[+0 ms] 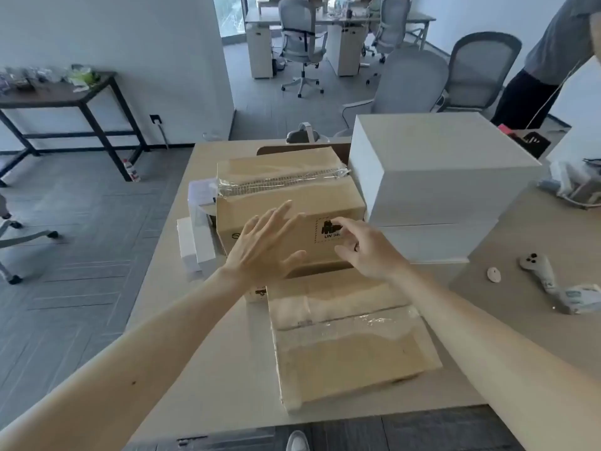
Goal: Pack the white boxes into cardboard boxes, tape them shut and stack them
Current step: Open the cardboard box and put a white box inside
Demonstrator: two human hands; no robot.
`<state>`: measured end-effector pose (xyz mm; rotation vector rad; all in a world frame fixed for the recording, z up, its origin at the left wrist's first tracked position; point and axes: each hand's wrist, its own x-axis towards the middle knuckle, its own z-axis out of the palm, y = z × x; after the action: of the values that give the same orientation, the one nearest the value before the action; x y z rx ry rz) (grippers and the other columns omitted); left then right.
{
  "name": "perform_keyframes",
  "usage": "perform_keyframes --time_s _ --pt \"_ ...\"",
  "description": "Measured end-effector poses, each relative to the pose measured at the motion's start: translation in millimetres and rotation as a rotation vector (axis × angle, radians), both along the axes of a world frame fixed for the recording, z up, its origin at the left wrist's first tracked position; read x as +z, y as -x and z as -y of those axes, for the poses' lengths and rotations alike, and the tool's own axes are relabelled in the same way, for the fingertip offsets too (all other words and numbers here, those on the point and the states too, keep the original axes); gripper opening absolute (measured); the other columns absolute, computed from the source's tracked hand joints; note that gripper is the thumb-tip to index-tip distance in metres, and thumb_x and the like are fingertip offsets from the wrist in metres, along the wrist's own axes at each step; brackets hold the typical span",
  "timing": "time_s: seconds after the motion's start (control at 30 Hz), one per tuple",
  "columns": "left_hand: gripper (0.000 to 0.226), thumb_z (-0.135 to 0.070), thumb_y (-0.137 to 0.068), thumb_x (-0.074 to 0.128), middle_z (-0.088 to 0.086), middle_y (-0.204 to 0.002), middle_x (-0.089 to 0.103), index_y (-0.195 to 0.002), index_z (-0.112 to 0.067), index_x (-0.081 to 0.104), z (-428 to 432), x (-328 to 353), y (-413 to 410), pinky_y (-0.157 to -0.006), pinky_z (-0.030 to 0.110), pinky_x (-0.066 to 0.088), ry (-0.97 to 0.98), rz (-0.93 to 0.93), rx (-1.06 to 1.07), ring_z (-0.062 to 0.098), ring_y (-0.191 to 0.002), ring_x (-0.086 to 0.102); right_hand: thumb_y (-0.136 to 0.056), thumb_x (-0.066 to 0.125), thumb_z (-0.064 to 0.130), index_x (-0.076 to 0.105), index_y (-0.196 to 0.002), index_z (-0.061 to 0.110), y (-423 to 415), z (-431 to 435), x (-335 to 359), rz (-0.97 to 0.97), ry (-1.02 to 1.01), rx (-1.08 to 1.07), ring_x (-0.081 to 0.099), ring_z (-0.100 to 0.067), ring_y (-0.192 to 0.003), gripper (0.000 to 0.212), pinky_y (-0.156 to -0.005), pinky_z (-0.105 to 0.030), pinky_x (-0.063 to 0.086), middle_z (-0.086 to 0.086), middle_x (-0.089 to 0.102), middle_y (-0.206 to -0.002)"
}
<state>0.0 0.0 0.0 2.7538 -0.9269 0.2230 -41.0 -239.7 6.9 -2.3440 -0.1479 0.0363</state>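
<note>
My left hand (263, 245) is spread wide, fingers straight and apart, before the front face of the taped cardboard box (286, 196) in the middle of the bench (211, 353). It holds nothing, and I cannot tell if it touches. My right hand (364, 247) is at the box's printed label (327, 231), fingers loosely bent and empty. A second taped carton (351, 349) lies flat toward the near edge. Big white boxes (439, 164) are stacked just to the right, and small white boxes (195, 242) sit to the left.

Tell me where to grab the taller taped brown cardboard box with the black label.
Probably by its two short ends, left hand and right hand pressing inward: the taller taped brown cardboard box is too wide for one. Large white boxes crowd its right end.
</note>
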Motion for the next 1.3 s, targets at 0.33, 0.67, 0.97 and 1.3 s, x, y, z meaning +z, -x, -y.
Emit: perform_keyframes --time_s 0.33,0.67,0.97,1.3 --pt "0.056 -0.048 -0.092 0.058 -0.002 -0.158 0.032 -0.141 -0.022 0.051 40.4 -60.3 41.2 -0.119 0.046 0.023 -0.157 -0.219 -0.128 0.022 -0.144 0.032 -0.096 0.052 0.036 0.041 -0.147 0.027 63.4 23.7 -84.8 -0.409 0.363 0.146 0.036 -0.020 -0.139 0.053 -0.111 -0.038 0.033 0.000 0.042 -0.149" --pt "0.056 -0.052 -0.093 0.060 -0.010 -0.166 0.012 -0.145 -0.051 0.039 46.8 -124.0 16.2 -0.118 0.056 0.009 -0.236 -0.568 -0.093 0.022 -0.154 0.002 -0.095 0.059 0.038 0.062 -0.129 0.026 96.1 30.6 -121.4 -0.226 0.250 -0.028 0.047 -0.021 -0.117 0.036 -0.101 -0.034 0.032 0.002 0.057 -0.122" --pt "0.110 -0.079 -0.067 0.069 -0.005 -0.166 -0.004 -0.152 -0.055 0.003 68.9 -117.1 18.2 -0.107 0.072 0.025 -0.485 -0.563 -0.035 0.036 -0.149 0.013 -0.091 0.062 0.029 0.073 -0.079 0.019 120.4 41.2 -79.7 -0.013 0.093 -0.125 0.056 -0.001 -0.079 0.019 -0.073 -0.024 0.042 0.015 0.063 -0.078" --pt "0.112 -0.082 -0.059 0.070 -0.001 -0.149 0.024 -0.147 -0.054 0.007 86.9 -112.5 81.0 -0.103 0.077 0.026 -0.450 -0.501 0.108 0.040 -0.132 0.035 -0.089 0.066 0.034 0.069 -0.077 0.019 217.1 74.5 -40.2 -0.305 0.158 -0.193 0.062 -0.011 -0.073 0.019 -0.064 -0.021 0.044 0.008 0.068 -0.077"
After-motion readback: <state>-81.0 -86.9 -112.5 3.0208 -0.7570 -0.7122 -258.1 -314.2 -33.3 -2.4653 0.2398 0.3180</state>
